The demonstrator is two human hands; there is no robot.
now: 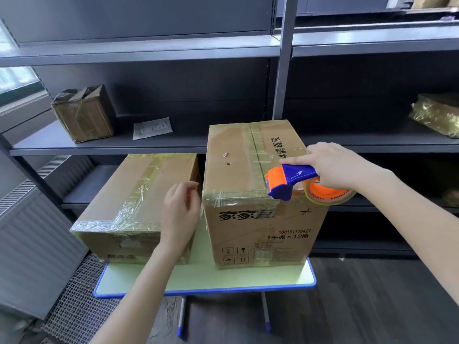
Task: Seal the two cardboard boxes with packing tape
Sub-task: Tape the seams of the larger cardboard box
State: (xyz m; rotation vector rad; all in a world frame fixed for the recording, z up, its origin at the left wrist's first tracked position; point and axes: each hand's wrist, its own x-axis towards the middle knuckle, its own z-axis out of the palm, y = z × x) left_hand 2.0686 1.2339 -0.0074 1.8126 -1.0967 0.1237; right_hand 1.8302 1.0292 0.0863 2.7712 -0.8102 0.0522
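Observation:
Two cardboard boxes stand on a small pale green table (198, 279). The tall box (248, 175) on the right has clear tape along its top seam and front top edge. To its left sits the low box (139, 194), its top also taped. My right hand (332, 165) grips a blue and orange tape dispenser (288, 181), whose nose sits at the tall box's front top edge, right of the seam. The tape roll (330, 194) hangs beyond the box's right side. My left hand (180, 209) hovers between the boxes with loosely curled fingers, holding nothing.
Grey metal shelving runs behind the table. A small taped parcel (83, 112) and a flat plastic pouch (152, 127) lie on the left shelf, a wrapped package (437, 115) on the right shelf. A radiator (29, 234) stands at the left. Dark floor lies below.

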